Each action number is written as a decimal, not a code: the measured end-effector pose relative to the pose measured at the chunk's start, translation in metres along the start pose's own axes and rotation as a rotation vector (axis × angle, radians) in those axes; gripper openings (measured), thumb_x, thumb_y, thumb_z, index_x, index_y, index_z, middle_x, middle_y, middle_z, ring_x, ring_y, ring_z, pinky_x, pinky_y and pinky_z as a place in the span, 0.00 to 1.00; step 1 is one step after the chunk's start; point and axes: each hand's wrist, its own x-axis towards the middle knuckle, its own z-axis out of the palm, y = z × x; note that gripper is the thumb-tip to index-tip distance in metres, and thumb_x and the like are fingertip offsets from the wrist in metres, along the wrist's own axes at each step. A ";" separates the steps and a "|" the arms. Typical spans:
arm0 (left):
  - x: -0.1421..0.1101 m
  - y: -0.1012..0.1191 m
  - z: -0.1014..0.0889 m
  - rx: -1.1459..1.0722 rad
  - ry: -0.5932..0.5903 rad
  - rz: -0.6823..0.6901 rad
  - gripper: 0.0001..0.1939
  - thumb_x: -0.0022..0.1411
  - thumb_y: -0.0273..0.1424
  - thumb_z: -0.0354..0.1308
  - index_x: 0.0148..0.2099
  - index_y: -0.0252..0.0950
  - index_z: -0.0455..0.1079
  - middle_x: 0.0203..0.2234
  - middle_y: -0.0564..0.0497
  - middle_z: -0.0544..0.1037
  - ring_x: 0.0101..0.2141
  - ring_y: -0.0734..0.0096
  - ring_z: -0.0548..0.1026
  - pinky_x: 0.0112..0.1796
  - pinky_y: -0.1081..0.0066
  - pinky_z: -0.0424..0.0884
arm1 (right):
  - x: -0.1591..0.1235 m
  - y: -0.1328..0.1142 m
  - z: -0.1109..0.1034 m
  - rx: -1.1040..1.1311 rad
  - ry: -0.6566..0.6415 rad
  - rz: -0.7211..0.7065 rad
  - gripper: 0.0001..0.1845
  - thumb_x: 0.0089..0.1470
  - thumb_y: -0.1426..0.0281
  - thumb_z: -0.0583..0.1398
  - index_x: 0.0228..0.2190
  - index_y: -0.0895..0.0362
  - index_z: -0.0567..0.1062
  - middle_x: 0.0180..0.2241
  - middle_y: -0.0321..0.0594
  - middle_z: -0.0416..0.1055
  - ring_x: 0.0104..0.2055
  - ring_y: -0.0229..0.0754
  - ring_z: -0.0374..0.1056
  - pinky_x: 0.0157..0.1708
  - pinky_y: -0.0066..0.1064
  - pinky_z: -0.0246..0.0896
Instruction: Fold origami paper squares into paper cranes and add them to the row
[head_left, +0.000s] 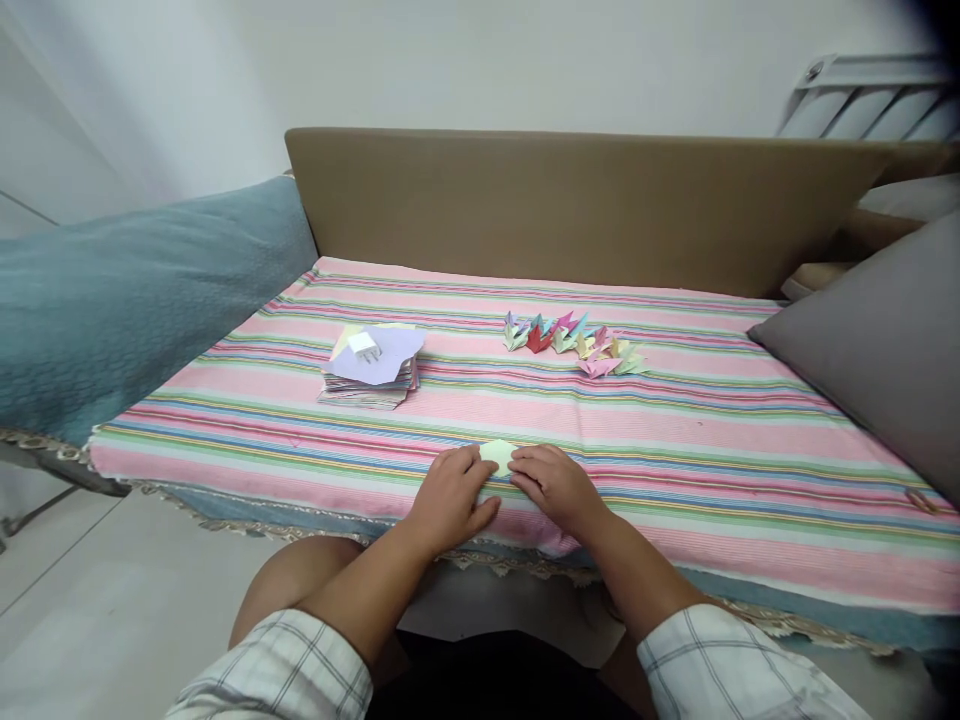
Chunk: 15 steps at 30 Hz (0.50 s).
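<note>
A small pale green folded paper (496, 456) lies on the striped cloth at the near edge of the seat, between my two hands. My left hand (454, 495) grips its left side, the fingers bent over the edge and the thumb pointing right, below the paper. On the right side, the fingers of my right hand (553, 487) press together at the paper's edge. Parts of the sheet are hidden under my fingers. Beyond them sits a group of several colourful folded paper cranes (564, 338). To the left stands a stack of paper sheets (367, 388).
A white plug-like block (364, 347) rests on a lilac sheet (390, 360) topping the stack. A grey cushion (877, 340) leans at the right, and a blue-covered armrest (150, 290) bounds the left. Behind the cloth (675, 450) rises a brown backrest (570, 210).
</note>
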 end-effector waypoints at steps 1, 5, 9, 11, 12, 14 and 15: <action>0.004 -0.002 -0.001 -0.013 0.011 -0.032 0.19 0.57 0.35 0.55 0.51 0.39 0.66 0.43 0.45 0.69 0.47 0.59 0.67 0.47 0.58 0.64 | 0.001 0.002 0.001 0.014 -0.004 0.012 0.09 0.56 0.69 0.57 0.37 0.56 0.75 0.38 0.43 0.74 0.43 0.43 0.68 0.44 0.37 0.63; 0.018 -0.012 -0.002 -0.033 -0.029 -0.059 0.12 0.58 0.34 0.56 0.45 0.40 0.72 0.34 0.49 0.70 0.38 0.66 0.70 0.39 0.66 0.67 | 0.003 0.006 0.000 0.046 -0.027 0.062 0.07 0.55 0.69 0.58 0.36 0.55 0.75 0.38 0.41 0.74 0.41 0.43 0.68 0.42 0.36 0.63; 0.025 -0.018 -0.001 -0.066 -0.033 -0.063 0.11 0.55 0.35 0.60 0.42 0.41 0.75 0.32 0.51 0.70 0.35 0.69 0.70 0.36 0.69 0.67 | 0.005 0.002 -0.003 0.105 -0.042 0.128 0.06 0.55 0.69 0.58 0.34 0.54 0.76 0.38 0.40 0.74 0.41 0.42 0.67 0.43 0.35 0.62; 0.026 -0.019 -0.001 -0.096 -0.031 -0.064 0.11 0.55 0.35 0.61 0.42 0.41 0.75 0.32 0.51 0.70 0.35 0.70 0.70 0.36 0.70 0.67 | 0.007 0.000 -0.004 0.134 -0.040 0.154 0.06 0.55 0.69 0.58 0.33 0.53 0.76 0.37 0.39 0.74 0.41 0.41 0.67 0.43 0.34 0.61; 0.026 -0.020 -0.001 -0.112 -0.030 -0.067 0.11 0.55 0.34 0.61 0.41 0.41 0.76 0.32 0.51 0.70 0.35 0.70 0.70 0.36 0.70 0.67 | 0.007 0.000 -0.004 0.145 -0.040 0.163 0.06 0.55 0.69 0.57 0.33 0.53 0.76 0.37 0.39 0.74 0.41 0.41 0.67 0.43 0.34 0.61; 0.027 -0.020 -0.001 -0.147 -0.026 -0.079 0.10 0.54 0.34 0.61 0.40 0.39 0.76 0.32 0.50 0.70 0.34 0.70 0.70 0.36 0.71 0.67 | 0.008 -0.001 -0.005 0.159 -0.038 0.179 0.07 0.56 0.69 0.57 0.32 0.54 0.75 0.36 0.38 0.73 0.40 0.41 0.67 0.42 0.34 0.60; 0.027 -0.020 -0.002 -0.163 -0.026 -0.088 0.09 0.54 0.33 0.61 0.39 0.39 0.76 0.32 0.50 0.70 0.34 0.70 0.71 0.36 0.71 0.67 | 0.009 -0.001 -0.005 0.164 -0.037 0.186 0.07 0.56 0.69 0.56 0.31 0.54 0.75 0.35 0.38 0.73 0.40 0.41 0.67 0.42 0.34 0.60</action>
